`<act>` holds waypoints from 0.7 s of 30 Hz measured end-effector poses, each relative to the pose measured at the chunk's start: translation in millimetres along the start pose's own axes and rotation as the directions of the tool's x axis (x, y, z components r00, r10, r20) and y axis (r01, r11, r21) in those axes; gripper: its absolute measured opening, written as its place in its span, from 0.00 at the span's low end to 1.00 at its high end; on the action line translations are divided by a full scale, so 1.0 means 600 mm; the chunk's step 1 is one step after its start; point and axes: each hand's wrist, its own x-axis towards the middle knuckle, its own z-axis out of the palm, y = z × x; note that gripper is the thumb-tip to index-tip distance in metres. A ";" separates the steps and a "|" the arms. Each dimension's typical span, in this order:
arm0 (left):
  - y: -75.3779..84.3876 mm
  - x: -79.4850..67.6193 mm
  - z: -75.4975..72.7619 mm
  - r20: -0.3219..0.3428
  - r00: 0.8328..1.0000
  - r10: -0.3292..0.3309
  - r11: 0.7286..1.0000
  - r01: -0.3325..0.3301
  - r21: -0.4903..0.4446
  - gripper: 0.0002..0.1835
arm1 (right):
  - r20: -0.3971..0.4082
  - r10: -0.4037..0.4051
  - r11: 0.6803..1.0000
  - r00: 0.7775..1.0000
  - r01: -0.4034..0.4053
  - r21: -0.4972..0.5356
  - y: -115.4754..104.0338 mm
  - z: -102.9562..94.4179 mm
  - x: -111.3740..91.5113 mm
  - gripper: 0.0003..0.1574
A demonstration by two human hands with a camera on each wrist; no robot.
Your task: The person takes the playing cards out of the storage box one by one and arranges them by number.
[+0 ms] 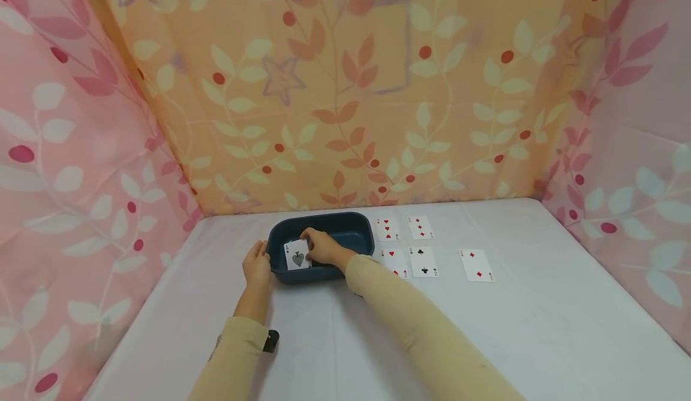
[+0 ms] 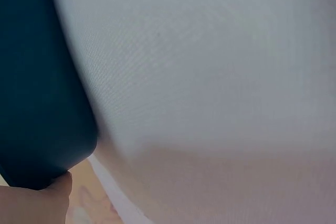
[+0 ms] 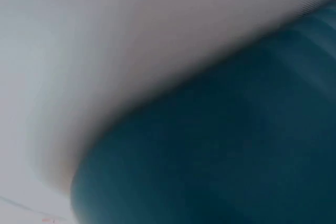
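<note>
A dark blue oblong tub (image 1: 353, 221) stands on the white table. Against the outside of its left end rests my left hand (image 1: 256, 264), fingers extended along the wall. The left wrist view shows a fingertip (image 2: 62, 183) touching the tub's wall (image 2: 47, 93). Inside the tub, an ace of spades playing card (image 1: 296, 256) faces up; my right hand (image 1: 324, 249) reaches over the near rim and pinches the card's right edge. In the right wrist view the tub's side (image 3: 220, 150) fills much of the picture, and the hand is hidden.
Right of the tub lie a three of hearts (image 1: 387, 229), a three of diamonds (image 1: 420, 228), a two of clubs (image 1: 424, 262) and a two of diamonds (image 1: 477, 265). Another red card (image 1: 393, 261) is partly behind the right sleeve. Patterned cloth walls (image 1: 345, 119) enclose the table.
</note>
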 end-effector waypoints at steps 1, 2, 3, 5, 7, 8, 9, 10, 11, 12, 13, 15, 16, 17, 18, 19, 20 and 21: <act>0.001 -0.001 0.000 0.000 1.000 0.001 1.000 -0.001 -0.001 0.29 | -0.012 -0.018 1.000 1.000 0.019 0.005 -0.001 -0.004 -0.003 0.29; 0.002 -0.003 0.000 -0.001 1.000 0.003 1.000 -0.003 0.000 0.29 | -0.029 -0.033 0.999 0.999 0.033 0.015 -0.001 -0.008 -0.005 0.29; 0.004 -0.004 -0.001 0.000 1.000 0.004 1.000 -0.004 0.000 0.29 | -0.046 -0.043 0.999 0.998 0.044 0.030 0.000 -0.013 -0.006 0.29; 0.005 -0.004 -0.001 -0.002 1.000 0.014 1.000 -0.014 0.005 0.29 | -0.083 -0.041 0.995 0.996 0.049 0.091 0.002 -0.022 -0.011 0.29; 0.006 -0.004 -0.001 -0.002 1.000 0.022 1.000 -0.022 0.006 0.28 | -0.111 -0.020 0.982 0.994 0.041 0.183 0.004 -0.033 -0.017 0.29; 0.007 -0.003 -0.001 -0.003 1.000 0.024 1.000 -0.024 0.000 0.28 | -0.117 -0.005 0.972 0.993 0.033 0.234 0.006 -0.038 -0.021 0.29; 0.007 -0.003 -0.001 -0.004 1.000 0.026 1.000 -0.026 -0.004 0.28 | -0.123 0.011 0.959 0.992 0.024 0.284 0.008 -0.044 -0.025 0.30; 0.007 -0.002 -0.001 -0.003 1.000 0.027 1.000 -0.027 -0.012 0.28 | -0.125 0.026 0.943 0.992 0.017 0.333 0.009 -0.050 -0.029 0.30; 0.007 -0.002 -0.002 -0.003 1.000 0.027 0.999 -0.027 -0.021 0.28 | -0.128 0.043 0.927 0.991 0.009 0.376 0.012 -0.055 -0.032 0.31; 0.007 -0.001 -0.002 -0.002 1.000 0.025 0.999 -0.025 -0.029 0.28 | -0.127 0.060 0.910 0.990 -0.002 0.414 0.013 -0.061 -0.037 0.31; 0.007 -0.001 -0.002 -0.002 1.000 0.021 0.999 -0.021 -0.037 0.28 | -0.126 0.075 0.896 0.989 -0.011 0.444 0.015 -0.067 -0.042 0.32; 0.006 0.000 -0.002 -0.008 1.000 0.018 1.000 -0.018 -0.022 0.28 | -0.126 0.104 0.876 0.987 -0.031 0.481 0.019 -0.078 -0.050 0.32; 0.006 0.001 -0.002 -0.010 1.000 0.018 1.000 -0.018 -0.012 0.28 | -0.126 0.113 0.869 0.985 -0.037 0.494 0.020 -0.083 -0.054 0.32; 0.007 0.001 -0.002 -0.013 1.000 0.019 1.000 -0.019 -0.002 0.27 | -0.127 0.124 0.863 0.984 -0.044 0.503 0.021 -0.087 -0.058 0.33; 0.007 0.002 -0.003 -0.014 1.000 0.021 1.000 -0.020 0.006 0.27 | -0.127 0.129 0.860 0.984 -0.048 0.508 0.022 -0.092 -0.062 0.32; 0.007 0.003 -0.003 -0.016 1.000 0.024 1.000 -0.023 0.014 0.27 | -0.127 0.132 0.860 0.983 -0.049 0.508 0.023 -0.095 -0.066 0.32; 0.007 0.004 -0.003 -0.015 1.000 0.027 1.000 -0.027 0.016 0.27 | -0.127 0.133 0.859 0.983 -0.051 0.510 0.024 -0.099 -0.070 0.32; 0.008 0.004 -0.003 -0.015 0.999 0.029 0.999 -0.029 0.015 0.27 | -0.127 0.134 0.859 0.983 -0.051 0.509 0.025 -0.102 -0.073 0.32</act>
